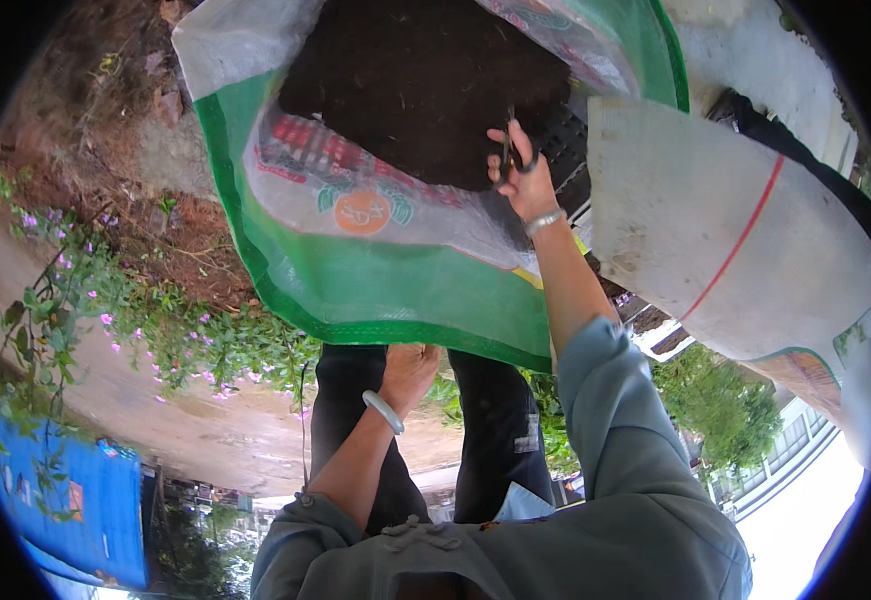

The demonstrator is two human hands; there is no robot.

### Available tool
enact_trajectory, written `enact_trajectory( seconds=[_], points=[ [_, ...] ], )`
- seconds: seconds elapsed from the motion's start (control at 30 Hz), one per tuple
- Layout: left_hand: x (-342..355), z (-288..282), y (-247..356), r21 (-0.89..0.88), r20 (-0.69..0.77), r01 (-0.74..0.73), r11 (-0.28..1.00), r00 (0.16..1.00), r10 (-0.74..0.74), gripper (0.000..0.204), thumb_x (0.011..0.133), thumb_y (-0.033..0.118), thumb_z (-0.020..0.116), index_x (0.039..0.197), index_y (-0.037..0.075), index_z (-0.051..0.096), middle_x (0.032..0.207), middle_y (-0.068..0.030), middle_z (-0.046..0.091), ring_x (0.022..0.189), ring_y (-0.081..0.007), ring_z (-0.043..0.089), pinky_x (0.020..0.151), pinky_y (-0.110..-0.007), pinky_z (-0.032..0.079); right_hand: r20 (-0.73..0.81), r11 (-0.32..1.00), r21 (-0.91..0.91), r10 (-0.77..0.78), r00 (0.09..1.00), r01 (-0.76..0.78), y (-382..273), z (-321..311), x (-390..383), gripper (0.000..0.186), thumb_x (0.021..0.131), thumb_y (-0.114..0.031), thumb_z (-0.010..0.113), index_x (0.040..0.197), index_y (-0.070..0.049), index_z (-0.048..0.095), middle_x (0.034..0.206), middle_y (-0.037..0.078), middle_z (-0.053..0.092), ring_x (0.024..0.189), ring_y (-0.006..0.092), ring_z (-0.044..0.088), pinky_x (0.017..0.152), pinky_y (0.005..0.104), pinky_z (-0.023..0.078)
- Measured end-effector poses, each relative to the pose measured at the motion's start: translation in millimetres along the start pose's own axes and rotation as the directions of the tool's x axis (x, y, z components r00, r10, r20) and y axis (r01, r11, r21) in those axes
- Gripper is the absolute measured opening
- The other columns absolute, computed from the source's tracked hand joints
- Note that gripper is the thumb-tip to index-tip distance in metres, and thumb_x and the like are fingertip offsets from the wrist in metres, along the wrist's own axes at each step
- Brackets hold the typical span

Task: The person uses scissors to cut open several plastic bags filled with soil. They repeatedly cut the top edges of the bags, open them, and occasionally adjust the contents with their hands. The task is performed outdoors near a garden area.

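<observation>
My right hand (524,175) grips black-handled scissors (518,150), blades pointing up over dark soil (406,80) inside a large green and white woven bag (396,290) with red printing. A strip of black perforated tray (563,135) shows at the soil's right edge. My left hand (408,372) is below the bag's lower green rim, between my dark-trousered legs; its fingers are mostly hidden.
A whitish sack (716,230) with a red stripe lies right of the bag. Leafy plants (186,330) with pink flowers and reddish earth border a concrete path (96,370) at left. A blue structure (66,500) appears at lower left.
</observation>
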State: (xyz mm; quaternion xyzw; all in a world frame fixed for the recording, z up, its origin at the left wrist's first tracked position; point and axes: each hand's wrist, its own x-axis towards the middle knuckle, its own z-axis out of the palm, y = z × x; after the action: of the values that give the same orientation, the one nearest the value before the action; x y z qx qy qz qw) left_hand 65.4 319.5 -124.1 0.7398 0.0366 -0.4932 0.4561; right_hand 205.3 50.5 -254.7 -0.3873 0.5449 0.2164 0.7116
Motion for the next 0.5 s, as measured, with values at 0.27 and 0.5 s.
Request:
enact_trajectory(
  seconds=[0.27,0.5],
  points=[
    [4.4,-3.6,21.3,-0.221,-0.032,0.084,0.972,0.995,-0.093,0.017,0.093,0.006,0.056,0.108,-0.002,0.059,0.093,-0.0104,0.065,0.084,-0.0155,0.058,0.073,-0.03,0.047,-0.249,0.949,0.01,0.308,0.918,-0.315,25.9,-54.5,27.9,0.055,0.076,-0.059,0.07,0.084,-0.006,0.056,0.066,0.005,0.056,0.054,0.0168,0.057,0.041,0.0237,0.034],
    [-5.8,-19.7,37.9,-0.046,0.159,0.134,0.99,0.979,-0.125,0.011,0.092,0.008,0.057,0.1,0.001,0.059,0.077,-0.0109,0.061,0.072,-0.0153,0.059,0.067,-0.032,0.046,0.083,0.953,-0.197,0.248,0.965,-0.228,1.3,-23.9,-37.0,0.06,0.082,-0.06,0.062,0.108,-0.006,0.057,0.068,0.005,0.057,0.052,0.014,0.055,0.038,0.0232,0.03]
  ],
)
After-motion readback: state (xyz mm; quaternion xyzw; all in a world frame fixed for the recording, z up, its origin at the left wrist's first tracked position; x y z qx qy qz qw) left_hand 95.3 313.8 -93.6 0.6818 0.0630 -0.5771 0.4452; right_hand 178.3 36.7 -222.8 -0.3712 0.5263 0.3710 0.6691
